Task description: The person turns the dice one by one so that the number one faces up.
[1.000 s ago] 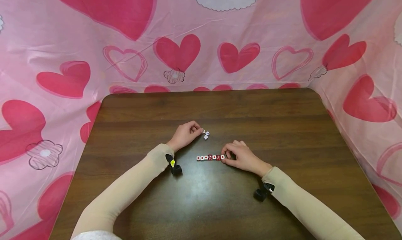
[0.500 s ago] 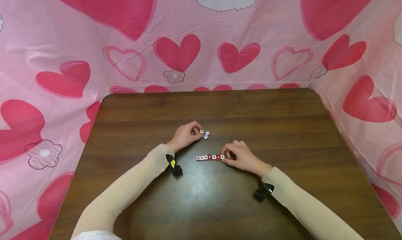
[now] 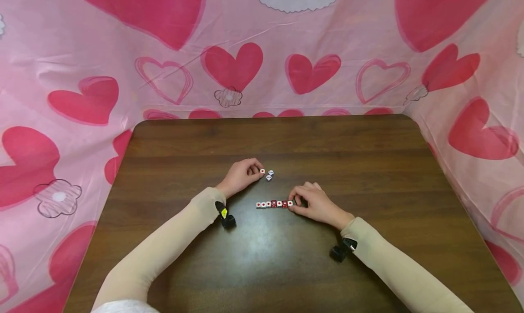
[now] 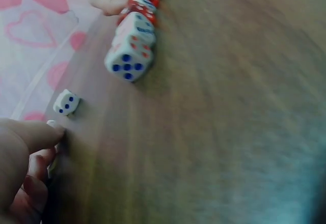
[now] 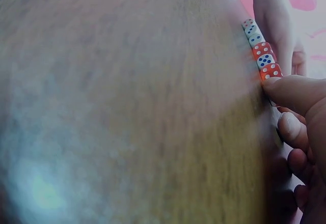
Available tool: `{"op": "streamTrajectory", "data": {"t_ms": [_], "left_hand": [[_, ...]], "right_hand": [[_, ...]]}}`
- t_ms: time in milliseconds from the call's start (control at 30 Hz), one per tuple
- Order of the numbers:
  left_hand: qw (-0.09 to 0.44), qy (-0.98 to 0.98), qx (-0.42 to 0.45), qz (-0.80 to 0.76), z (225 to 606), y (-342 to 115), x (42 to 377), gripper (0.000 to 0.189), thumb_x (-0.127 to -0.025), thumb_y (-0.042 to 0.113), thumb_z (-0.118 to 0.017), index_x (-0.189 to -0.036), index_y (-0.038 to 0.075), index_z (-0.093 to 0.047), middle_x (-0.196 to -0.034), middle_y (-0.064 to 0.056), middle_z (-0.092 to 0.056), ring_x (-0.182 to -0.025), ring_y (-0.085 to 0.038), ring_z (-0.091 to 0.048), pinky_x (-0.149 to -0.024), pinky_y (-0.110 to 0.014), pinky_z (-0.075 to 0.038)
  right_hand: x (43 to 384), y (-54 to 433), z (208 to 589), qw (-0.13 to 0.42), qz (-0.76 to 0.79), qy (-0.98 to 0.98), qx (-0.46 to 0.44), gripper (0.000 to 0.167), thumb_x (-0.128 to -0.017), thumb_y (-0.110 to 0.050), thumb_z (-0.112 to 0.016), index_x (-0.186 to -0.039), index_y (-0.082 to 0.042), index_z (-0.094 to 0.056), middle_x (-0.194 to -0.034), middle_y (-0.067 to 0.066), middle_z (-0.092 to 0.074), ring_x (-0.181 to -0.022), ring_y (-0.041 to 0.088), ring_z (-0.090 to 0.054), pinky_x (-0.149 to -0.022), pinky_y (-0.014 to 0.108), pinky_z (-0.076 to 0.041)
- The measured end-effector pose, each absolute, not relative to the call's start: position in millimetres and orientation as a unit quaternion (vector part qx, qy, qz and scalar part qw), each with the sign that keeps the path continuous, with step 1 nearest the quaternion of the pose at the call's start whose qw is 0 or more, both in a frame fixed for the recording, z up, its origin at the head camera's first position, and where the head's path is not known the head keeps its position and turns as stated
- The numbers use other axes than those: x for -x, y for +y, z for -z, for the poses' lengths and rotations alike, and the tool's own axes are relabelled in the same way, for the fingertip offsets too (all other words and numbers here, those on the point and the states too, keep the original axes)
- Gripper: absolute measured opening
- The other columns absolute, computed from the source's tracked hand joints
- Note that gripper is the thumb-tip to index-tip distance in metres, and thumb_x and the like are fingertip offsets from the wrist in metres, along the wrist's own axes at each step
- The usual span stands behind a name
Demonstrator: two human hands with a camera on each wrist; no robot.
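Observation:
My left hand point(image 3: 240, 176) pinches a white die point(image 3: 262, 171) by thumb and fingers, its single red dot facing up. Right beside it, two white dice point(image 3: 269, 178) with dark pips lie close together. Nearer to me runs a straight row of white and red dice point(image 3: 268, 204), set side by side. At its right end my right hand point(image 3: 317, 205) holds the last white die point(image 3: 290, 204) between thumb and finger. The thumb mostly hides that end in the right wrist view, where a red die point(image 5: 270, 72) shows just past it.
Everything lies on a brown wooden table point(image 3: 254, 267). Pink cloth point(image 3: 270, 31) with red hearts hangs behind it and at both sides. A black wrist camera sits on the left wrist point(image 3: 228, 221) and another on the right wrist point(image 3: 338, 253).
The die in my left hand has turned from partly hidden by the fingers to red dot up, shifting slightly left of the two loose dice. My right hand and the row stay put.

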State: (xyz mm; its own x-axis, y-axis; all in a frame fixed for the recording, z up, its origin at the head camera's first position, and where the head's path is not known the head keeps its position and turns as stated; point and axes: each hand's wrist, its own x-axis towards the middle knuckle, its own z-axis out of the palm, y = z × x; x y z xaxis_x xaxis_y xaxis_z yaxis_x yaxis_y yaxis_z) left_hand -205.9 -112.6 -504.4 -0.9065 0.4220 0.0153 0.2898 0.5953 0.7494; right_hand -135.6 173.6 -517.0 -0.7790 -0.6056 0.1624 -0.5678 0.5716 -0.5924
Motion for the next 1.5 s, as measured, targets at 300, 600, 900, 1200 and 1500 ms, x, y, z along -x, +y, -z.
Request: {"op": "streamTrajectory", "data": {"t_ms": [300,600,900,1200,1500], "left_hand": [[0.057,0.892,-0.233,-0.383,503.1,-120.3,192.4,0.005,-0.095,0.014,-0.077,-0.098,0.01,-0.075,-0.086,0.0,-0.068,-0.074,-0.011,-0.058,-0.071,-0.029,-0.048],[0.075,0.912,-0.198,-0.351,499.2,-139.0,167.0,0.007,-0.093,0.022,-0.08,-0.094,0.017,-0.076,-0.082,0.008,-0.07,-0.071,-0.008,-0.056,-0.07,-0.031,-0.046],[0.095,0.911,-0.204,-0.346,495.2,-149.5,143.4,0.008,-0.089,0.024,-0.084,-0.09,0.022,-0.077,-0.077,0.014,-0.069,-0.067,-0.004,-0.055,-0.067,-0.03,-0.045],[0.104,0.904,-0.224,-0.348,496.7,-150.1,130.5,0.007,-0.09,0.026,-0.084,-0.094,0.026,-0.078,-0.08,0.017,-0.07,-0.064,-0.002,-0.051,-0.063,-0.027,-0.042],[0.075,0.914,-0.233,-0.323,500.3,-148.3,126.6,0.01,-0.089,0.03,-0.084,-0.095,0.029,-0.077,-0.079,0.022,-0.066,-0.062,0.001,-0.048,-0.06,-0.026,-0.039]], "right_hand": [[134.8,173.5,516.3,0.033,0.323,0.887,0.328,0.022,-0.088,-0.024,-0.084,-0.097,-0.024,-0.063,-0.075,-0.016,-0.049,-0.077,0.005,-0.038,-0.082,0.036,-0.029],[135.0,174.1,516.6,0.034,0.317,0.888,0.331,0.023,-0.088,-0.024,-0.085,-0.097,-0.023,-0.063,-0.074,-0.016,-0.049,-0.077,0.005,-0.038,-0.082,0.036,-0.029],[135.8,173.3,518.0,0.035,0.318,0.888,0.33,0.023,-0.089,-0.023,-0.084,-0.097,-0.023,-0.063,-0.075,-0.017,-0.048,-0.077,0.005,-0.038,-0.083,0.036,-0.029],[136.0,172.9,518.7,0.031,0.321,0.887,0.33,0.023,-0.089,-0.023,-0.084,-0.097,-0.023,-0.063,-0.075,-0.017,-0.048,-0.076,0.005,-0.037,-0.082,0.036,-0.029],[136.1,171.9,519.4,0.024,0.323,0.886,0.331,0.023,-0.088,-0.023,-0.085,-0.098,-0.023,-0.064,-0.074,-0.018,-0.047,-0.076,0.005,-0.038,-0.082,0.036,-0.029]]}}
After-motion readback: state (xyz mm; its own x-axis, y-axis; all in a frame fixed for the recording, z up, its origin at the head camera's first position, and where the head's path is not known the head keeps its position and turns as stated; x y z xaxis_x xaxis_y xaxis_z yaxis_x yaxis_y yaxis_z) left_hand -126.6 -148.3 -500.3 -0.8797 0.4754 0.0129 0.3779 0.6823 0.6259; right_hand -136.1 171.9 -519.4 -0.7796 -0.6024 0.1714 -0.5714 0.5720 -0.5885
